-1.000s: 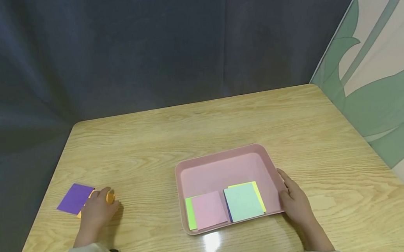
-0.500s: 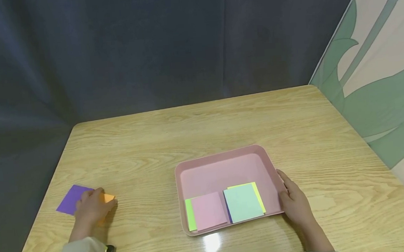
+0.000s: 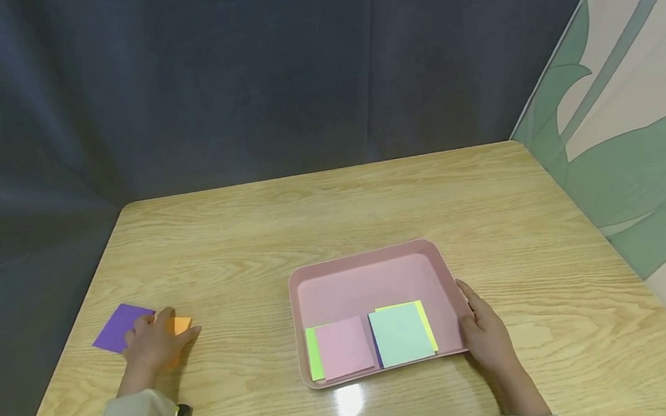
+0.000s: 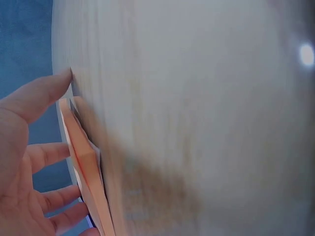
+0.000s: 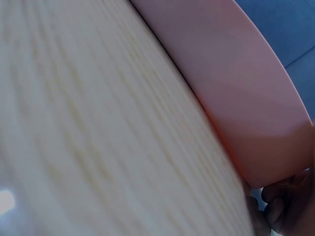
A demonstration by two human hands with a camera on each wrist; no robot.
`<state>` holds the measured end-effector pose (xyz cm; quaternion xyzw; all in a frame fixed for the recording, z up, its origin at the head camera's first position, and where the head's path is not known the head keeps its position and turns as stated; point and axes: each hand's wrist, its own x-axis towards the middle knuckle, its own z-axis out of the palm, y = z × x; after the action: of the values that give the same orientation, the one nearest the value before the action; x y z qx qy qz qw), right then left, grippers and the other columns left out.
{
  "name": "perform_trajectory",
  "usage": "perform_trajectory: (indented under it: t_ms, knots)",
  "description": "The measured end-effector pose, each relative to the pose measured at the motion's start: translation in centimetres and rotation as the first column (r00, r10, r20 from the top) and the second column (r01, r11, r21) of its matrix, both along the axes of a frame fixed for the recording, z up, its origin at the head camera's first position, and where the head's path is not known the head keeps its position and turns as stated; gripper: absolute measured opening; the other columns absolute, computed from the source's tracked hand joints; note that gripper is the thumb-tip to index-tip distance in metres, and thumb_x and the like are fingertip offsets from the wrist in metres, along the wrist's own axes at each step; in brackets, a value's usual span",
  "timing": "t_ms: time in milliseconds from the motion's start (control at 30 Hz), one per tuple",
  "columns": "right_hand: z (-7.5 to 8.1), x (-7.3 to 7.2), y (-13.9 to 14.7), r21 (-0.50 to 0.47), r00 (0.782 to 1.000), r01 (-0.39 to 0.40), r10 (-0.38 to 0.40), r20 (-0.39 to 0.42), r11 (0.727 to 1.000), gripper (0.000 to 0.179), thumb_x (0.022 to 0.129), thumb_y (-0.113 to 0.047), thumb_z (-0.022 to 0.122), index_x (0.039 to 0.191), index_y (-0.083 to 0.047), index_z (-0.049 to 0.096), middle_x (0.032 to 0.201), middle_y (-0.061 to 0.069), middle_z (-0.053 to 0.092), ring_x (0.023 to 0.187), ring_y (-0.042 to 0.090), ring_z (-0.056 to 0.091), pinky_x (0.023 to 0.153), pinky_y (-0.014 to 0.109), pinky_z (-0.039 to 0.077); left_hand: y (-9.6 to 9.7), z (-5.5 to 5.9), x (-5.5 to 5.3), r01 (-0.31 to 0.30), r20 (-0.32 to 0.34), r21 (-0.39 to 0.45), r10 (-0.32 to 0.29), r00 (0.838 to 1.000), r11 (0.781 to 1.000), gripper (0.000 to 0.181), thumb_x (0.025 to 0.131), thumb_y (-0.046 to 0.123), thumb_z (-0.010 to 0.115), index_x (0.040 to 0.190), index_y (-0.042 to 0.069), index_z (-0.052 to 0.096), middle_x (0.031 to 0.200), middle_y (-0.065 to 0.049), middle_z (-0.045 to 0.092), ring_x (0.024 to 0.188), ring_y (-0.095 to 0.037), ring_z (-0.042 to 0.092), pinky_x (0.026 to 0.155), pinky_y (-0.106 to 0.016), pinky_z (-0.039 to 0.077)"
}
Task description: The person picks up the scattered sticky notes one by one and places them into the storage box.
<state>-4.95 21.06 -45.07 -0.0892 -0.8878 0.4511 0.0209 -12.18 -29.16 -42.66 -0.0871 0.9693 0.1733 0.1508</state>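
Note:
At the left of the table my left hand [image 3: 152,345] reaches over an orange pad of sticky notes [image 3: 181,325], partly hidden under it. In the left wrist view the fingertips are against the orange pad [image 4: 87,160], fingers spread, and the thumb stands apart from its near end. A purple square of paper [image 3: 120,328] lies just left of that hand. My right hand [image 3: 490,339] grips the right side of a shallow pink tray [image 3: 361,284]; its fingers are mostly hidden by the tray wall [image 5: 246,93] in the right wrist view.
Inside the tray, along its near side, lie a pink square [image 3: 345,347] over a lime green one [image 3: 315,354], and a mint square [image 3: 402,334] over yellow and dark blue ones. Dark cloth [image 3: 243,85] hangs behind the wooden table [image 3: 243,253].
My left hand has shifted slightly left and its thumb has spread away from the orange pad, which now lies lower and flatter. The right hand and tray have stayed put.

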Motion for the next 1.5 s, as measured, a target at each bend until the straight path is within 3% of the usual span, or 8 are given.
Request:
perform_trajectory:
  t_ms: [233, 533, 800, 967, 1167, 1267, 1367, 1500]
  knots:
    - [-0.1, -0.2, 0.0, 0.007, 1.0, -0.002, 0.002, -0.001, 1.0, 0.051, 0.085, 0.001, 0.03, 0.135, -0.009, 0.028, 0.111, 0.025, 0.048, 0.079, 0.026, 0.054, 0.067, 0.037, 0.042, 0.2, 0.0, 0.2, -0.049, 0.0, 0.025, 0.049, 0.999, 0.999, 0.088, 0.072, 0.065, 0.045, 0.129, 0.0, 0.027, 0.119, -0.042, 0.013, 0.103, -0.058, 0.01, 0.073, -0.068, 0.015]
    - [-0.2, -0.2, 0.1, 0.0, 1.0, -0.017, 0.017, -0.004, 1.0, 0.052, 0.084, 0.002, 0.03, 0.135, -0.008, 0.027, 0.115, 0.028, 0.045, 0.082, 0.029, 0.055, 0.068, 0.039, 0.042, 0.6, 0.0, 0.2, -0.043, 0.025, 0.02, 0.042, 0.999, 0.999, 0.087, 0.076, 0.064, 0.041, 0.131, 0.0, 0.022, 0.118, -0.043, 0.01, 0.103, -0.059, 0.007, 0.073, -0.071, 0.012]
    - [-0.4, 0.0, 0.1, -0.015, 1.0, -0.013, 0.014, 0.026, 1.0, 0.052, 0.086, 0.0, 0.029, 0.136, -0.01, 0.025, 0.121, 0.027, 0.04, 0.091, 0.032, 0.051, 0.077, 0.046, 0.037, 0.7, -0.2, 0.8, -0.054, 0.007, 0.007, 0.054, 0.999, 0.999, 0.083, 0.076, 0.062, 0.043, 0.128, -0.001, 0.028, 0.115, -0.045, 0.015, 0.102, -0.06, 0.013, 0.073, -0.068, 0.018]
    - [-0.4, 0.0, 0.1, 0.003, 1.0, -0.007, 0.007, 0.006, 1.0, 0.052, 0.085, 0.001, 0.03, 0.136, -0.01, 0.027, 0.112, 0.026, 0.048, 0.081, 0.026, 0.054, 0.069, 0.039, 0.041, 0.7, -0.3, 1.1, -0.054, -0.052, 0.004, 0.054, 0.997, 0.999, 0.08, 0.075, 0.059, 0.049, 0.124, -0.002, 0.034, 0.111, -0.042, 0.021, 0.1, -0.056, 0.018, 0.073, -0.063, 0.022]
    - [-0.3, 0.0, 0.2, -0.006, 1.0, -0.007, 0.007, 0.009, 1.0, 0.051, 0.086, 0.0, 0.03, 0.136, -0.011, 0.026, 0.114, 0.027, 0.046, 0.083, 0.027, 0.054, 0.069, 0.038, 0.041, 1.3, -0.2, 1.5, -0.05, -0.152, 0.022, 0.053, 0.987, 0.999, 0.064, 0.074, 0.044, 0.059, 0.115, -0.002, 0.043, 0.107, -0.039, 0.024, 0.097, -0.053, 0.021, 0.068, -0.057, 0.028]
    - [-0.2, 0.0, 0.1, -0.006, 1.0, -0.005, 0.005, 0.015, 1.0, 0.052, 0.086, 0.0, 0.03, 0.136, -0.012, 0.026, 0.115, 0.027, 0.045, 0.084, 0.028, 0.054, 0.069, 0.039, 0.041, 2.1, 0.3, 1.6, -0.003, -0.235, 0.026, 0.009, 0.972, 1.0, 0.059, 0.075, 0.04, 0.06, 0.112, -0.004, 0.045, 0.105, -0.039, 0.026, 0.097, -0.052, 0.021, 0.068, -0.055, 0.028]
    - [-0.2, 0.0, 0.1, -0.009, 1.0, -0.005, 0.005, 0.014, 1.0, 0.052, 0.086, 0.0, 0.029, 0.136, -0.012, 0.025, 0.115, 0.027, 0.045, 0.084, 0.028, 0.054, 0.069, 0.039, 0.041, 3.3, 0.9, 1.5, 0.05, -0.323, 0.033, -0.037, 0.946, 0.998, 0.054, 0.075, 0.033, 0.062, 0.111, -0.004, 0.047, 0.106, -0.039, 0.028, 0.099, -0.05, 0.022, 0.071, -0.054, 0.028]
    - [-0.2, 0.0, 0.1, -0.017, 1.0, -0.008, 0.008, 0.004, 1.0, 0.051, 0.086, 0.001, 0.03, 0.136, -0.011, 0.026, 0.113, 0.026, 0.046, 0.081, 0.027, 0.054, 0.067, 0.037, 0.042, 4.9, 1.9, 1.2, 0.092, -0.373, 0.049, -0.067, 0.925, 0.995, 0.051, 0.074, 0.029, 0.064, 0.111, -0.002, 0.049, 0.109, -0.037, 0.026, 0.099, -0.051, 0.025, 0.07, -0.055, 0.032]
